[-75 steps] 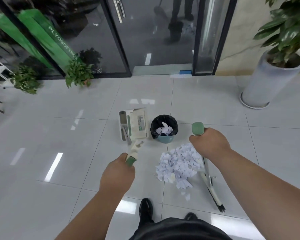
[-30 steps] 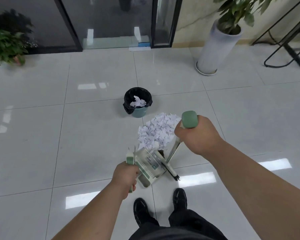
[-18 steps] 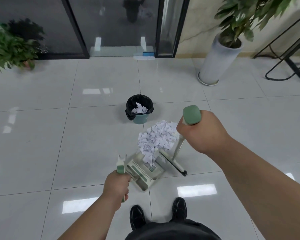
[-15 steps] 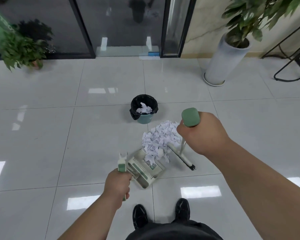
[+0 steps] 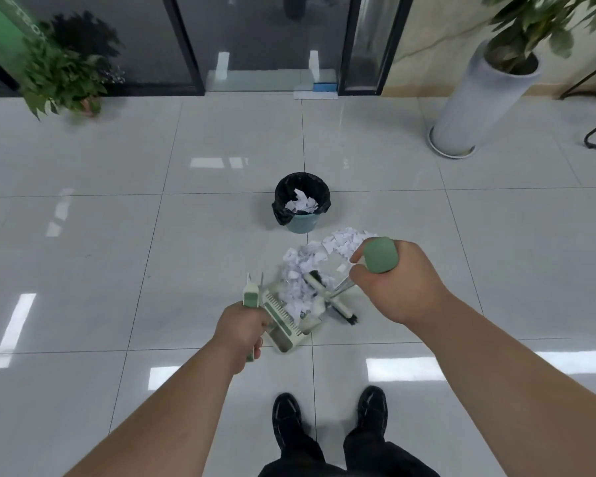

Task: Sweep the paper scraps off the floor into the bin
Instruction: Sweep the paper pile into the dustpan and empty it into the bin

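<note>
Nearest me, two black shoes (image 5: 287, 420) stand on the pale tiled floor (image 5: 83, 270). Just beyond them the left hand (image 5: 242, 326) is wrapped round the green handle of the dustpan (image 5: 284, 323), fingers closed firmly on it. The pan rests on the floor with its mouth turned toward the paper.

The right hand (image 5: 401, 290) makes a fist round the green top of the broom (image 5: 379, 258). The thin shaft slants down from that fist to the brush head, which lies at the pan's mouth, in among the paper.

The scraps (image 5: 303, 263) form a loose white heap that begins inside the pan, where some pieces already lie against its comb-like ridge. The heap trails away over the floor toward the right hand (the far end curves past the broom's top). I cannot tell how many pieces sit under the brush.

A little farther off, apart from the heap, stands the bin (image 5: 301, 224). It is teal, with a black liner folded over its rim and a few scraps inside.

At the far edge, a leafy plant (image 5: 62, 77) sits to the left. A dark glass door (image 5: 265, 39) fills the middle. A tall white pot (image 5: 479, 98) holding another plant leans in from the right.
</note>
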The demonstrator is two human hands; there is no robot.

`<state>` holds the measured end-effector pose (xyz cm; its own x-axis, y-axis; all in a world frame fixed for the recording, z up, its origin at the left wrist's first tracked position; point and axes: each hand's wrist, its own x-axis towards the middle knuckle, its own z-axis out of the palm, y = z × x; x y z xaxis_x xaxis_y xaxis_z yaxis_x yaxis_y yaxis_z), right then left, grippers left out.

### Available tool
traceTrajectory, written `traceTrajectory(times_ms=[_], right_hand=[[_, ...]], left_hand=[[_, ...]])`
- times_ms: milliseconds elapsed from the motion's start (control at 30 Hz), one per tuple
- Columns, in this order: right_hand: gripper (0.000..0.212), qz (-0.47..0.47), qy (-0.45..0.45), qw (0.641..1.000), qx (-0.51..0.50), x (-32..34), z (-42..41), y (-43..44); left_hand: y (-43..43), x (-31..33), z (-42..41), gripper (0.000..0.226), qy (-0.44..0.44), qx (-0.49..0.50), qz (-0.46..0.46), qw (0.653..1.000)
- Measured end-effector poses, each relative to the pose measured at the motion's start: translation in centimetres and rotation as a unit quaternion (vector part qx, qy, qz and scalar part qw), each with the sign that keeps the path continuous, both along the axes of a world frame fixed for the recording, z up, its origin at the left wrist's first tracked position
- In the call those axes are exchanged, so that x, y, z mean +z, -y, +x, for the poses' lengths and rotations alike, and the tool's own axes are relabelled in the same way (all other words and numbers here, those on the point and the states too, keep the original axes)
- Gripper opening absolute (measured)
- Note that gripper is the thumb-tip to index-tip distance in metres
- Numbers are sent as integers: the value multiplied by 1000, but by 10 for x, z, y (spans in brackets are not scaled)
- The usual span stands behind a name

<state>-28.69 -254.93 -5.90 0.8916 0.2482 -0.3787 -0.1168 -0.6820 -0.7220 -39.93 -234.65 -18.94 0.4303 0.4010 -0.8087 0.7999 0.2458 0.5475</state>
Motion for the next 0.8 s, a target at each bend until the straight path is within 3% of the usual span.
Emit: traceTrajectory(times_ms=[233, 567, 667, 800], right_hand=[[32, 38, -10, 999, -19, 31, 2, -4], [14, -63, 82, 994, 43, 71, -16, -22], [30, -93, 100, 990, 47, 80, -22, -30], [33, -106, 111, 987, 50, 90, -27, -37]], left_hand=[[0, -3, -3, 15, -8, 8, -15, 1000], [-27, 24, -34, 16, 7, 38, -14, 999], [-34, 39, -45, 17, 15, 38, -2, 999], [-41, 66, -59, 16, 41, 28, 18, 999]])
